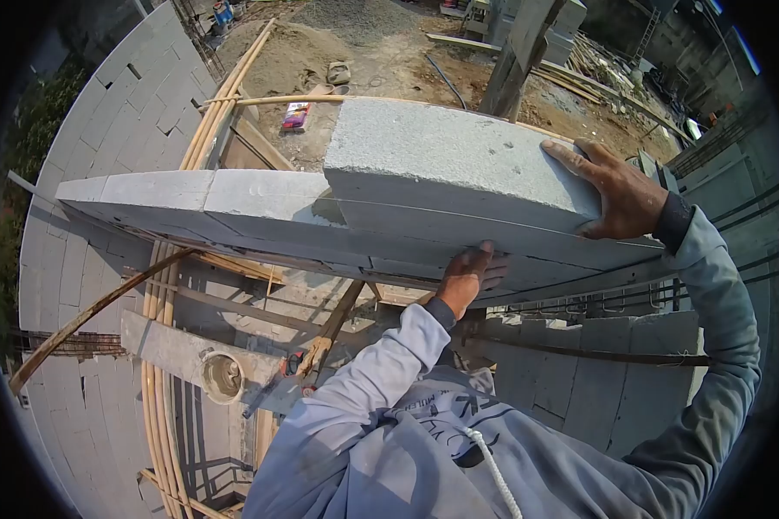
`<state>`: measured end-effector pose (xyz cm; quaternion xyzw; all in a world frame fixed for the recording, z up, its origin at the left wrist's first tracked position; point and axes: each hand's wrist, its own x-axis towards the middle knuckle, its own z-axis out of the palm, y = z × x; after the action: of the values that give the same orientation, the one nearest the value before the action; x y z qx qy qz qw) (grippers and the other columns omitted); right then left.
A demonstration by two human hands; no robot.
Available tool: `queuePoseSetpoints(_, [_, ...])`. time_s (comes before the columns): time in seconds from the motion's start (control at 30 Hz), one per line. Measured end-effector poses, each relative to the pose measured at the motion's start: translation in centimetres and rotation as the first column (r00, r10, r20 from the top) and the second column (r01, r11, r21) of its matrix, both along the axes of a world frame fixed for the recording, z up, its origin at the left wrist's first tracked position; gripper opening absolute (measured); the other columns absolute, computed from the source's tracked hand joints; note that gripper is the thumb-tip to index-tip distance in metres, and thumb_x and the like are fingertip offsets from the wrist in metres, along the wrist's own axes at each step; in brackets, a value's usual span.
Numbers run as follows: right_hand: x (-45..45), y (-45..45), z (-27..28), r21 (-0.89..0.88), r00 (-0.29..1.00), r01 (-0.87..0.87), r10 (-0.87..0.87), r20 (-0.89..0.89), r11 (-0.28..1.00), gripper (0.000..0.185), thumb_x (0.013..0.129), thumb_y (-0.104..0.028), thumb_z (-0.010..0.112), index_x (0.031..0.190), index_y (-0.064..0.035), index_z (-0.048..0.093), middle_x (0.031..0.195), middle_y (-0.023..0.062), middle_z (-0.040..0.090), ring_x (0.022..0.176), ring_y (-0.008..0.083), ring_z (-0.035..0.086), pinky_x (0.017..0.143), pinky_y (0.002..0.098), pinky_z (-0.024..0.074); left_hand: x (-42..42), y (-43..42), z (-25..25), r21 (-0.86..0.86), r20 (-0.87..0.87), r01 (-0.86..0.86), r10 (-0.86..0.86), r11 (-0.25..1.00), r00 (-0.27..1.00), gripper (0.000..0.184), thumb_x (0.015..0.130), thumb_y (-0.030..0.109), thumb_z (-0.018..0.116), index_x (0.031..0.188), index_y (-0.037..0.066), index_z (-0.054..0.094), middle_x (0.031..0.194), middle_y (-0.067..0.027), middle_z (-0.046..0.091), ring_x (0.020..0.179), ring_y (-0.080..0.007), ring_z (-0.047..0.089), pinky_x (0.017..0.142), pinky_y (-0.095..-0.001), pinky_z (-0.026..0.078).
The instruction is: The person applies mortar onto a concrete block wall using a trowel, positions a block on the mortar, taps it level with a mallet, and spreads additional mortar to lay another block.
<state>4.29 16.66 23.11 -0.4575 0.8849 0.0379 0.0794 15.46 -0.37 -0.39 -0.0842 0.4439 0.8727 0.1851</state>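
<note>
A large light-grey block [450,160] lies on top of the block wall [268,197], its left end standing above the lower course. My right hand [619,190] rests on the block's right end, thumb and fingers spread over its top and near edge. Against the near face of the wall, just below the block, my left hand [472,275] is pressed with its fingers apart. A patch of darker mortar shows beside the block's left end.
Below me, a round bucket [223,377] stands on a plank [169,344] near a wooden prop [333,324]. Bamboo poles [160,389] run up the left side. Beyond the wall are a timber post [519,65], a colourful packet [296,116] and a gravel heap [355,19].
</note>
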Motion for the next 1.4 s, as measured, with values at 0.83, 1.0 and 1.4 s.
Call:
queuePoseSetpoints(0.83, [13.8,13.9,-2.9,-0.948,0.771,-0.178,-0.637,0.033,-0.265,0.036,0.096,-0.026,0.047,0.116,0.0022,0.056,0.101,0.0119,0.064,0.095,0.0192,0.061,0.084,0.0323,0.0496,0.2,-21.7,1.4,-0.299,-0.371,-0.776,0.682,0.555,0.63,0.061,0.094,0.051,0.04,0.126,0.0,0.047,0.122,-0.0147,0.052,0.106,-0.0236,0.054,0.092,-0.0367,0.04])
queuePoseSetpoints(1.0, [13.2,17.0,-18.0,-0.738,0.579,0.211,-0.527,0.622,-0.641,0.051,0.098,-0.039,0.037,0.12,0.0042,0.054,0.113,0.0159,0.061,0.108,0.023,0.057,0.095,0.035,0.0425,-4.3,-22.4,0.0,-0.13,-0.324,-0.709,0.647,0.693,0.691,0.056,0.094,0.049,0.038,0.127,0.004,0.046,0.123,-0.011,0.052,0.111,-0.0235,0.052,0.094,-0.0367,0.041])
queuePoseSetpoints(1.4, [5.0,19.6,-29.5,-0.483,0.589,0.191,-0.295,0.753,-0.854,0.069,0.096,-0.054,0.031,0.128,0.004,0.049,0.133,0.0132,0.048,0.124,0.0199,0.042,0.106,0.027,0.0249,-5.1,-20.5,1.5,-0.044,-0.378,-0.435,0.388,0.9,0.841,0.046,0.092,0.035,0.045,0.125,0.004,0.048,0.125,-0.0103,0.053,0.116,-0.0278,0.049,0.098,-0.0405,0.04])
